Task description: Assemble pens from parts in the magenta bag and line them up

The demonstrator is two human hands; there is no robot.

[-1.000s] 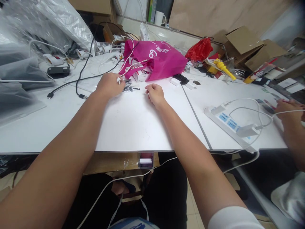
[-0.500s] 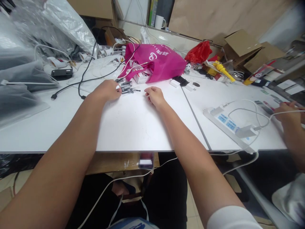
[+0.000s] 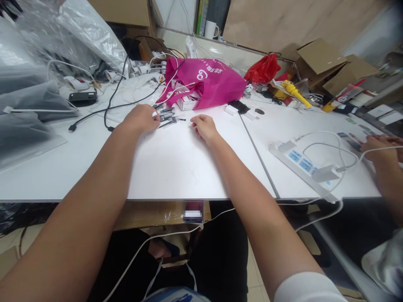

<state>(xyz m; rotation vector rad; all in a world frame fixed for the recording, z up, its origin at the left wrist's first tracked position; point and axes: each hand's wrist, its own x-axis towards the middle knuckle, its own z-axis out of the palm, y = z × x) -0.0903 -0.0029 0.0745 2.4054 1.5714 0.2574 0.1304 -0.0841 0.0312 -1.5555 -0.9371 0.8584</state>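
Several small dark and clear pieces [image 3: 168, 115] lie in a loose group on the white table, in front of a magenta bag [image 3: 220, 84]. My left hand [image 3: 143, 118] is closed at the left end of this group, its fingertips against the pieces; what it grips is too small to make out. To the right of the group, my right hand [image 3: 204, 126] rests just above the table with its fingers curled and thumb near the index finger. Whether anything is between those fingertips cannot be seen. A white box [image 3: 188, 103] sticks out of the bag's mouth.
Black cables [image 3: 107, 110] and grey plastic bags [image 3: 31, 100] lie at the left. A power strip [image 3: 302, 165] with white cords sits at the right, near another person's hands [image 3: 380, 149]. A red bag [image 3: 262, 69] and open cardboard boxes [image 3: 321, 56] stand behind.
The small pieces beside my left hand have shifted slightly, and one thin dark piece now lies at a slant. My hands have barely moved.
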